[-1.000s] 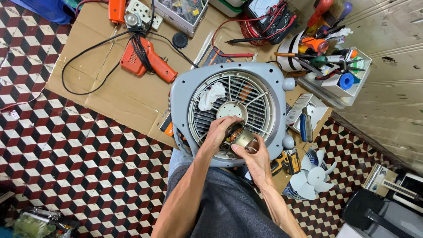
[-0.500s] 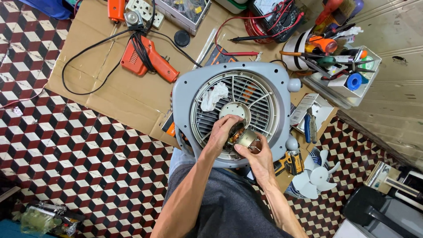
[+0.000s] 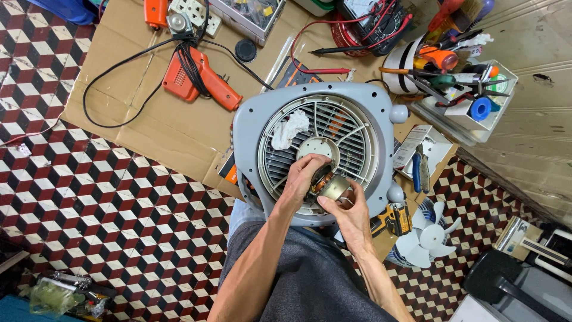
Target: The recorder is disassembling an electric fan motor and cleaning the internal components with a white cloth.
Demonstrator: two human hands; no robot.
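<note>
A grey box-fan housing [image 3: 250, 128] with a round grille lies face up on my lap and the cardboard. Both hands hold a small fan motor [image 3: 331, 186] with copper windings and a metal end cap over the grille's lower part. My left hand [image 3: 302, 179] grips the motor from the left, fingers curled over the windings. My right hand [image 3: 348, 210] cups it from below and to the right. A crumpled white rag [image 3: 289, 128] rests on the grille, beside the round grey hub [image 3: 316, 148].
Flat cardboard [image 3: 149, 125] covers the checkered floor. On it lie an orange glue gun [image 3: 199, 77] with a black cord, a power strip [image 3: 193, 11], a multimeter [image 3: 381, 21] with red leads, and a tool caddy [image 3: 459, 89]. A white fan blade [image 3: 426, 235] and blue pliers [image 3: 417, 167] lie to the right.
Both hands stay on the motor with only slight shifts of the fingers. The view has drifted a little.
</note>
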